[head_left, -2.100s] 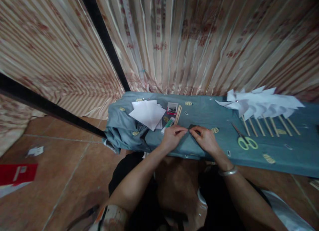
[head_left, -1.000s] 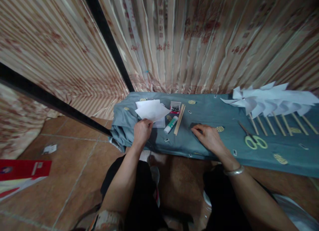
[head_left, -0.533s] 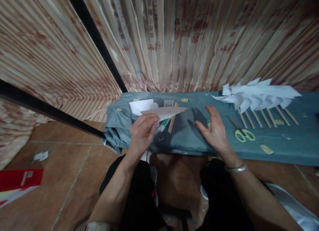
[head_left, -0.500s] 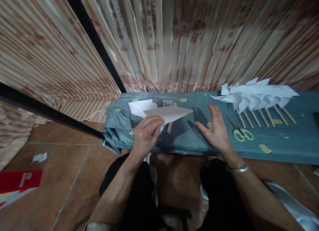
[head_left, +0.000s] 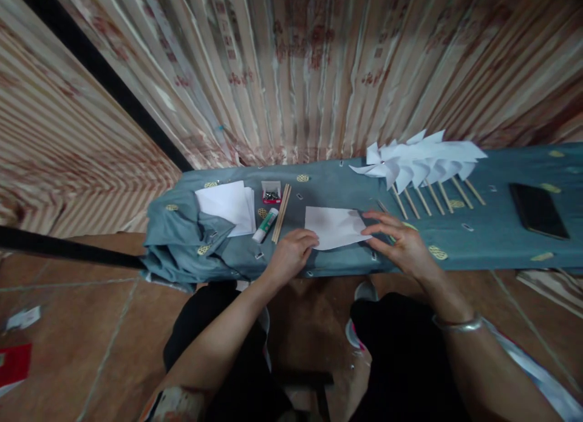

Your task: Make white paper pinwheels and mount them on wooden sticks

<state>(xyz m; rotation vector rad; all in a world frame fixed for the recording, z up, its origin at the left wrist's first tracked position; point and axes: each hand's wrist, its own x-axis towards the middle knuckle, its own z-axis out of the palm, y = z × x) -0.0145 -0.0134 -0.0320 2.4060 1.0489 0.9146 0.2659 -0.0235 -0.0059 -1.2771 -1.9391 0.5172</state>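
Observation:
My left hand point(head_left: 294, 252) pinches the lower left corner of a white sheet of paper point(head_left: 337, 226) on the cloth-covered surface. At the sheet's right edge my right hand point(head_left: 401, 240) has its fingers spread, fingertips touching the paper. Left of the sheet lie several wooden sticks point(head_left: 281, 214), a glue stick point(head_left: 265, 226) and a small red box point(head_left: 271, 192) of metal pins or tacks. A stack of white paper point(head_left: 225, 206) is farther left. Scissors point(head_left: 383, 207) lie mostly hidden behind my right hand.
White paper pinwheels point(head_left: 419, 161) on wooden sticks lie in an overlapping row at the back right. A dark phone-like slab point(head_left: 538, 210) rests at the far right. Patterned curtains point(head_left: 291, 76) hang behind the blue-green cloth point(head_left: 328, 185). A dark pole point(head_left: 113, 88) stands at the left.
The sheet has come down from the air onto the cloth. My right hand has moved in to its right edge. The view has shifted right, bringing the dark slab into sight.

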